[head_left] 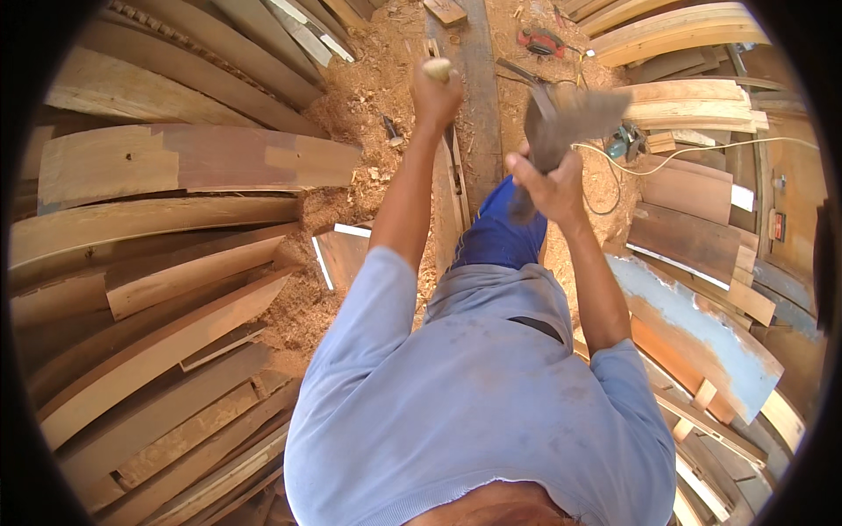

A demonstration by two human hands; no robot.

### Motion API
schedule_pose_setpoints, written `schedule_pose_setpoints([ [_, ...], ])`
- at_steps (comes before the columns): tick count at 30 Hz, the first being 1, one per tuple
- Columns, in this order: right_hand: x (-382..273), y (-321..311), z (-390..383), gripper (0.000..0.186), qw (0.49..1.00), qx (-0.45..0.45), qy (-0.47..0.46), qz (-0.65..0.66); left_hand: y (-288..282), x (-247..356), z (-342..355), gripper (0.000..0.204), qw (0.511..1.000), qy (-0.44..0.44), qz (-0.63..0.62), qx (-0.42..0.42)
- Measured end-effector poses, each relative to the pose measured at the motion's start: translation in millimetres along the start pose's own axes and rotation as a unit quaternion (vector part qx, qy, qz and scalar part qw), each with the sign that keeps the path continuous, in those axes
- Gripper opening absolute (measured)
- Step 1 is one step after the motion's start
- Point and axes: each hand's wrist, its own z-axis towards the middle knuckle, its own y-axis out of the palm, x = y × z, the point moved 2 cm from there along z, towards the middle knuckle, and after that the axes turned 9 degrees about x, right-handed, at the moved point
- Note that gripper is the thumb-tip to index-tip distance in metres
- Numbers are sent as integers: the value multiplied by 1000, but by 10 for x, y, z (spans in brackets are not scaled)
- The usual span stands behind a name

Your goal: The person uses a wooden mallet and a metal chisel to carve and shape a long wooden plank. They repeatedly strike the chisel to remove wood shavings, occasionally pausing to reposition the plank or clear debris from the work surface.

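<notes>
My left hand point(437, 98) is closed round the pale handle of a chisel point(436, 67), held upright over a narrow length of timber point(452, 197). Its blade is hidden below my fist. Dark slots show along the timber's top. To the right, my right hand point(554, 187) grips a hatchet point(561, 127), raised in the air with its broad grey head smeared by motion. The hatchet is apart from the chisel. My blue-trousered leg point(504, 228) is beside the timber, which lies along a wide, worn plank point(482, 96).
Wood shavings point(360, 114) cover the floor. Stacked boards point(105, 167) line the left side, and more planks point(684, 105) the right. A red power tool point(541, 41) and a green one point(624, 143) lie among cables point(675, 156). A small wood block point(445, 10) sits at the far end.
</notes>
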Motion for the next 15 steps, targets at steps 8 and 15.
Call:
schedule_pose_setpoints([
  [8, 618, -92, -559, 20, 998, 51, -11, 20, 284, -332, 152, 48, 996, 4, 85, 6],
  [15, 365, -21, -551, 22, 999, 28, 3, 39, 511, -1250, 818, 44, 983, -129, 126, -37],
])
